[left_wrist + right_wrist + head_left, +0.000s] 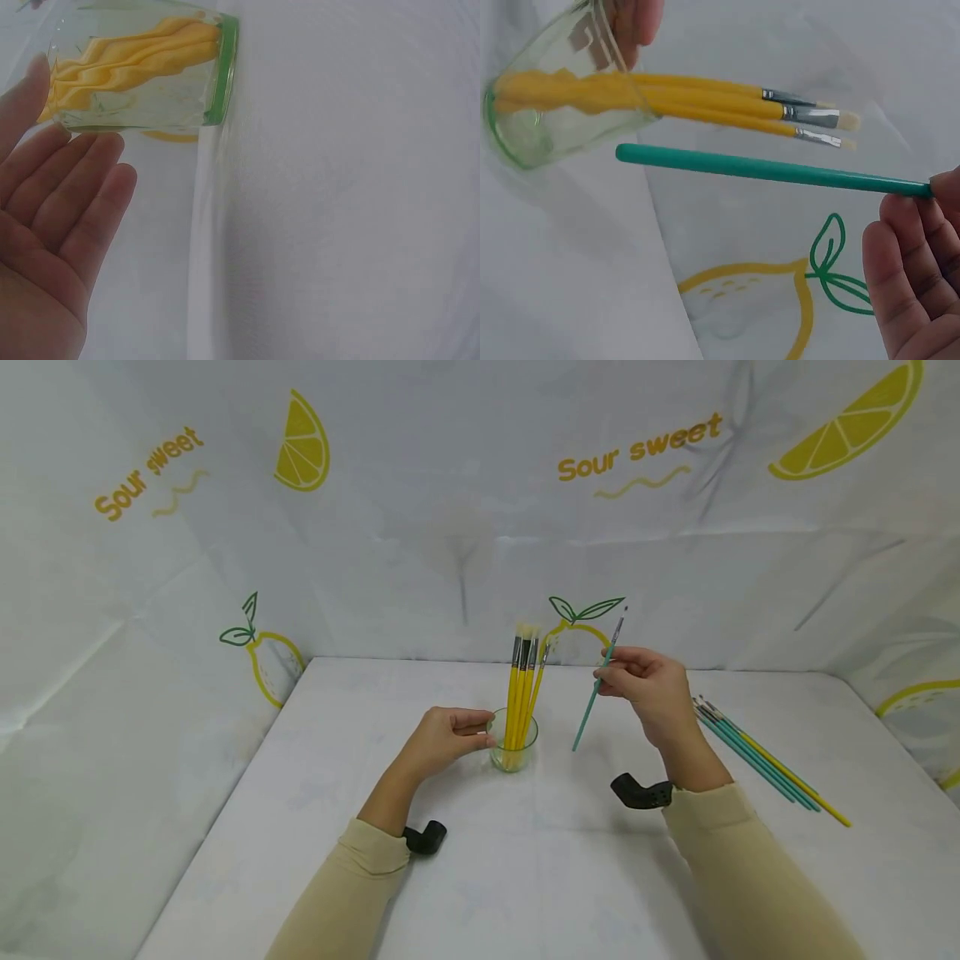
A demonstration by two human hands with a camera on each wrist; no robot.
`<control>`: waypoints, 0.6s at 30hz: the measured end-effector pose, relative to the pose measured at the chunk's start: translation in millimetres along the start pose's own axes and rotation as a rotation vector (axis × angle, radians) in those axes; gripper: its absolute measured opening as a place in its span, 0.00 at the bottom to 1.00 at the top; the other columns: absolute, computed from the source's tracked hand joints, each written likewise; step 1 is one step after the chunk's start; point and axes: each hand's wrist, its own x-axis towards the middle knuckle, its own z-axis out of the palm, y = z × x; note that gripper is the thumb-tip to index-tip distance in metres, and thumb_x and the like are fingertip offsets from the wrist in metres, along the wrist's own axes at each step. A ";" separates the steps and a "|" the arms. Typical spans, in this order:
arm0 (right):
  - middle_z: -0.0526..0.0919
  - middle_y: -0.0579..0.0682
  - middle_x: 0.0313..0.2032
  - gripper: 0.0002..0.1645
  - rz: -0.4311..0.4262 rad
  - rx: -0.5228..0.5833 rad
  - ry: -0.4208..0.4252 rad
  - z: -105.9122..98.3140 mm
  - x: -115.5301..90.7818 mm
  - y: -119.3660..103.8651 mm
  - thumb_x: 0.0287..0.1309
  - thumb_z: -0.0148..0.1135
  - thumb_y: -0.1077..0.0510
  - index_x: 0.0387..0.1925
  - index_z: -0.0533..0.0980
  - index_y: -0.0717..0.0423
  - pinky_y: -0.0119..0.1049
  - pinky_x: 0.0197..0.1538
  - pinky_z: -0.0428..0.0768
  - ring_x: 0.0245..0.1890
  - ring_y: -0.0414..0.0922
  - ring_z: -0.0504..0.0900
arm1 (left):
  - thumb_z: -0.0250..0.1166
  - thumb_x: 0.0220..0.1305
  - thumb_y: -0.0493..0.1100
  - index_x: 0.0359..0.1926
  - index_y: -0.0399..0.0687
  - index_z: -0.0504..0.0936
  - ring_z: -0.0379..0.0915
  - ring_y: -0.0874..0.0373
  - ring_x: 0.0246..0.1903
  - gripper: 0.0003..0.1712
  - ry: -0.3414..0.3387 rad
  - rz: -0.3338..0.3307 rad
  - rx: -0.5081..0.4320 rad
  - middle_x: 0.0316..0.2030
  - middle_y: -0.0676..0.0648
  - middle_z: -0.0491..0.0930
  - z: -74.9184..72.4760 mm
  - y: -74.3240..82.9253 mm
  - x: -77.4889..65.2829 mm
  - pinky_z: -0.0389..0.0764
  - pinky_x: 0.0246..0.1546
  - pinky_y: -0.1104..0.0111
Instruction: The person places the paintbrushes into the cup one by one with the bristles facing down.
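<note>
A clear glass cup with a greenish base stands upright, holding several yellow-handled paintbrushes, bristles up. My left hand steadies the cup near its rim, thumb on the near side and fingers on the far side; the left wrist view shows these fingers fairly straight along the glass. To the right of the cup, my right hand pinches a teal-handled paintbrush between thumb and fingers. That brush is tilted, its bristles up and its handle end pointing down, apart from the cup in the head view.
On the right of the white table lie several teal paintbrushes and a yellow one, side by side at a slant. A white cloth with lemon prints hangs behind the table's back edge.
</note>
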 end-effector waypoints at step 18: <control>0.82 0.51 0.30 0.12 -0.107 0.062 0.134 51.1 -7.0 19.1 0.54 0.66 0.63 0.41 0.76 0.61 0.33 0.34 0.85 0.25 0.45 0.83 | 0.71 0.52 0.55 0.57 0.49 0.79 0.77 0.63 0.51 0.31 0.008 0.005 0.010 0.53 0.53 0.80 -0.8 -1.4 -0.1 0.80 0.48 0.69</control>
